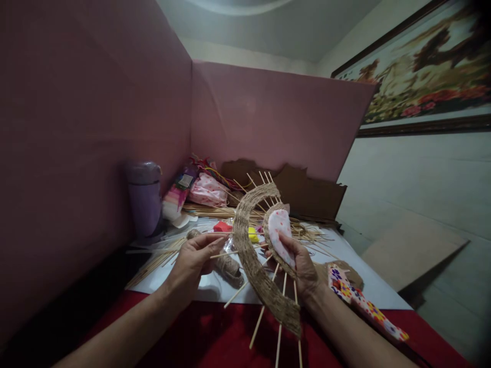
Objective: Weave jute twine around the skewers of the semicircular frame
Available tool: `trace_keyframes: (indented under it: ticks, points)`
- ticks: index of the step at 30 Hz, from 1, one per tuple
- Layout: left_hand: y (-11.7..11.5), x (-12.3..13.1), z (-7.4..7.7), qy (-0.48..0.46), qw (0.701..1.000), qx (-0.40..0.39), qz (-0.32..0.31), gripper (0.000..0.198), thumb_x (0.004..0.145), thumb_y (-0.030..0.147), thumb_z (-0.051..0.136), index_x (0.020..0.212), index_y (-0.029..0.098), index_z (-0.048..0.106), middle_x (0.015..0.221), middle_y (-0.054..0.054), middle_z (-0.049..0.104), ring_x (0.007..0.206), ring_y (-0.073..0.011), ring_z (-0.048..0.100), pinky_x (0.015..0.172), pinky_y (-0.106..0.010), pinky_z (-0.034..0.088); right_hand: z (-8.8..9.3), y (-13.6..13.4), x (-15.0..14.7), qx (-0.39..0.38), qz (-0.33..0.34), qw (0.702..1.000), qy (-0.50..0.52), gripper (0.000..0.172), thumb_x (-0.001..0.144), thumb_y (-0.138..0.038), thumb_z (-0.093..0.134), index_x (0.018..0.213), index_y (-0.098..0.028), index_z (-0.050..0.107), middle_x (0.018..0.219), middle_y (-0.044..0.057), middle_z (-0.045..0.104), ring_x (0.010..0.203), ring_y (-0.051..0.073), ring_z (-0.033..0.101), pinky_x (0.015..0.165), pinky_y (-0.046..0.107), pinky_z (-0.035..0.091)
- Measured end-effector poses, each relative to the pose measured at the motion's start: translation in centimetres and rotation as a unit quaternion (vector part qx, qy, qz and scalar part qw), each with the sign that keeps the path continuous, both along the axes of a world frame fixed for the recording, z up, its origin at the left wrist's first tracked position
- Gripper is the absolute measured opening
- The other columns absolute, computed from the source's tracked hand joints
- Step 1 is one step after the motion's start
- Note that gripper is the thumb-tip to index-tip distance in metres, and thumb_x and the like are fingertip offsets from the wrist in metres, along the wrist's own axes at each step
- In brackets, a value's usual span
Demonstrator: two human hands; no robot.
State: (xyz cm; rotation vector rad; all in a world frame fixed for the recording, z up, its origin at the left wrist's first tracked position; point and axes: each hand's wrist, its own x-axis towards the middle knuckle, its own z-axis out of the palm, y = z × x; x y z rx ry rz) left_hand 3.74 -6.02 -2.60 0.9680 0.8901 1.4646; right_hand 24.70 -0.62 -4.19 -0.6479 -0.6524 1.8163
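Note:
A half-round frame of thin wooden sticks [258,319] with a broad woven twine band [245,250] is held up in front of me. At its hub sits a half-disc covered in white cloth with pink dots [279,230], edged with twine. My right hand [301,260] grips this hub, thumb on the cloth and fingers behind it, partly hidden. On the other side, my left hand [197,255] pinches the outer end of one stick near the twine band. Below the left hand a roll of brown twine [229,268] lies on the white board.
A purple flask [146,202] stands at the left by the pink partition [249,112]. Loose sticks [207,210], dotted cloth [209,190] and torn cardboard [299,189] lie at the back. Flower-patterned cloth [364,301] lies at right on the white board [378,286].

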Motion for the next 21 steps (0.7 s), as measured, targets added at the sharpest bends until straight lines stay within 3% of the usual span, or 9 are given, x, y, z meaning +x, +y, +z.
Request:
trace_keyframes:
  ticks: [4,8,14,17,21]
  points:
    - [-0.16,-0.11,0.12,0.03,1.0,0.004,0.009,0.034,0.058,0.036,0.08,0.079,0.011,0.07,0.049,0.007,0.041,0.039,-0.0008,0.021,0.039,-0.018,0.01,-0.15,-0.23,-0.07,-0.003,0.023,1.0,-0.007,0.022,0.081,-0.026,0.055,0.077,-0.008,0.067,0.056,0.008,0.068,0.04,0.015,0.06,0.034,0.021,0.047]
    - [-0.3,-0.06,0.32,0.038,0.999,0.017,0.006,0.029,0.06,0.035,0.079,0.073,0.014,0.065,0.046,0.008,0.041,0.037,-0.0008,0.022,0.038,-0.017,0.01,0.0,-0.4,-0.08,0.006,0.028,1.0,-0.001,0.018,0.08,-0.023,0.055,0.079,-0.009,0.067,0.055,0.007,0.068,0.042,0.015,0.062,0.041,0.022,0.051]
    - [-0.32,0.01,0.54,0.063,0.997,0.026,0.028,0.026,0.06,0.032,0.079,0.073,0.015,0.065,0.06,0.0,0.062,0.048,-0.0086,0.052,0.04,-0.016,0.028,0.04,-0.27,-0.02,0.011,0.022,1.0,-0.004,0.015,0.079,-0.021,0.057,0.08,-0.009,0.066,0.064,0.009,0.071,0.044,0.015,0.063,0.045,0.024,0.054]
    - [-0.18,-0.04,0.49,0.099,0.993,0.056,0.03,0.022,0.062,0.03,0.078,0.073,0.013,0.069,0.063,-0.002,0.065,0.047,-0.0084,0.05,0.037,-0.017,0.029,-0.09,-0.17,0.07,0.023,0.037,0.999,-0.002,0.016,0.079,-0.023,0.058,0.081,-0.009,0.065,0.065,0.009,0.072,0.044,0.016,0.063,0.046,0.026,0.056]
    - [-0.02,-0.04,0.38,0.109,0.993,0.031,0.038,0.021,0.06,0.025,0.079,0.075,0.013,0.071,0.07,-0.004,0.069,0.046,-0.0084,0.052,0.035,-0.017,0.031,-0.05,-0.13,0.07,0.022,0.038,0.999,0.009,0.015,0.079,-0.023,0.057,0.082,-0.01,0.065,0.062,0.008,0.071,0.044,0.016,0.064,0.042,0.024,0.054]
